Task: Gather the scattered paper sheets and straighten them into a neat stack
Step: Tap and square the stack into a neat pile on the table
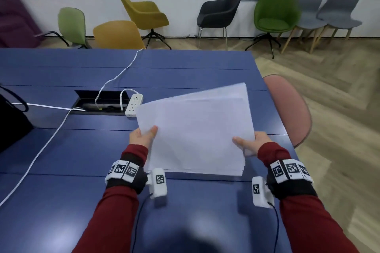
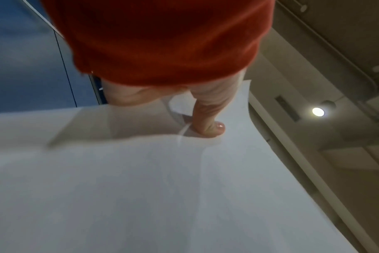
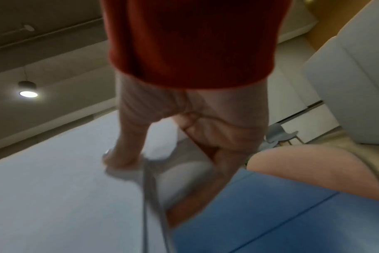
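Paper sheets: being held as one loose bundle above the right half of the blue tabletop, tilted, far corner pointing toward the tabletop's far right corner; near edges fanning slightly unevenly; far sheets sticking out past the top sheet.
Left hand: gripping the bundle's left edge, thumb pressing on the top sheet, the other fingers hidden underneath.
Right hand: pinching the bundle's right edge, thumb lying on top, fingers curling below the sheets in the right wrist view.
Sleeves: dark red, reaching to both wrists.
Wrist bands: carrying black-and-white square markers, one on each wrist, a small white camera unit hanging beside each.
Power strip: white, lying near the middle of the tabletop, just beside the open cable hatch, partly hidden by the bundle's left corner.
White cables: running from the hatch toward the tabletop's left edge and toward its far edge.
Black item: sitting at the tabletop's left edge, too cropped for telling what.
Pink chair: standing just beside the tabletop's right edge.
Other chairs: lining the far wall, in green, mustard, black and grey.
Ceiling lamp: glowing in both wrist views.
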### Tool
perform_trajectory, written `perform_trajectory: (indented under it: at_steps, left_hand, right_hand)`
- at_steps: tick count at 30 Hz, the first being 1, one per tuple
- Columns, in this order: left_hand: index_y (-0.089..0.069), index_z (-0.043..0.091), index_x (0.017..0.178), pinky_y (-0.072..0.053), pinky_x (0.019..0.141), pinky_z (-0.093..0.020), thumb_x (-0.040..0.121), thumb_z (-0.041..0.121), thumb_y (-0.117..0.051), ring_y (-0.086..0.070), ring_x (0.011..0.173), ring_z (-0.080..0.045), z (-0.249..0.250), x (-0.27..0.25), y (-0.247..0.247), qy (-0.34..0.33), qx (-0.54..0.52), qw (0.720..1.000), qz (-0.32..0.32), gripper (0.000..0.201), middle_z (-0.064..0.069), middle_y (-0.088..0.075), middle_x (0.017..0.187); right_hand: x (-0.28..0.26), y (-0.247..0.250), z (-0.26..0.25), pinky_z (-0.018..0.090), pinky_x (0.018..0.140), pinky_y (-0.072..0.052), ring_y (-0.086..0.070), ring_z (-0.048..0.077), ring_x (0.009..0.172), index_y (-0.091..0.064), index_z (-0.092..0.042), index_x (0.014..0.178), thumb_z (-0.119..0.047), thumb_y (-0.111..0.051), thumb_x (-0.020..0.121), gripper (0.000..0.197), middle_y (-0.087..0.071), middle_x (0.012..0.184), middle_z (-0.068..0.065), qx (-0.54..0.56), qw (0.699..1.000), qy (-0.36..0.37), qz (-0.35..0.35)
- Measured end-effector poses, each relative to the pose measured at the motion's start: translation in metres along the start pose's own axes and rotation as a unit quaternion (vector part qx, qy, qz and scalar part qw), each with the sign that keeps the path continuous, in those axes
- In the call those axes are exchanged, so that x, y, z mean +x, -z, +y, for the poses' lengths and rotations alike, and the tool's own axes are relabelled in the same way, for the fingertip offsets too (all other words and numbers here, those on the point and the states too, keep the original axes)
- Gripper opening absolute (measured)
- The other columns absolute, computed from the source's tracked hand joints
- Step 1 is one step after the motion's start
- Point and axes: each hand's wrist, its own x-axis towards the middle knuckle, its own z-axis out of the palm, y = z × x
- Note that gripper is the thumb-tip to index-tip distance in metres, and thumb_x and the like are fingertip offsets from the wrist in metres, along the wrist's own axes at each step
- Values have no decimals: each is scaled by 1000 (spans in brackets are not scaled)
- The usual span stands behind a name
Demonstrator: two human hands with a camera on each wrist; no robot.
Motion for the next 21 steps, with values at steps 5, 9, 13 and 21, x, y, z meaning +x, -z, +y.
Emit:
perform_trajectory:
  at_steps: [5, 9, 13, 21]
  left_hand:
    - [-60, -6, 116, -47, 55, -14, 92, 16, -56, -55, 81, -19, 0, 7, 5, 14, -15, 999, 36, 33, -10, -61, 100]
    - [-60, -3, 118, -42, 82, -27, 92, 16, -57, -57, 93, -20, -8, 14, 7, 26, -45, 998, 34, 33, -21, -64, 118]
    - [-59, -4, 120, -42, 83, -28, 93, 16, -55, -57, 90, -20, -11, 15, 8, 27, -64, 997, 22, 34, -15, -63, 111]
    - [-58, -10, 117, -46, 80, -30, 92, 11, -56, -59, 89, -23, -15, 13, 6, 15, -70, 997, 0, 33, -19, -62, 112]
  right_hand:
    - [-4, -1, 4, 18, 43, -52, -44, 2, 33, -51, -9, 78, -10, -48, 95, 17, -39, 63, 4, 49, 994, -51, -87]
    - [-3, -1, 5, 16, 51, -53, -57, 0, 44, -57, -11, 86, -9, -54, 92, 7, -54, 69, 1, 62, 994, -7, -88]
    - [5, 8, 0, 20, 61, -57, -65, 6, 54, -59, -18, 83, -2, -55, 89, 18, -70, 63, -1, 188, 980, 67, 14]
    - [23, -3, 26, 31, 77, -44, -53, 20, 66, -46, -19, 61, -3, -64, 79, 30, -57, 64, 4, -29, 997, 5, 70]
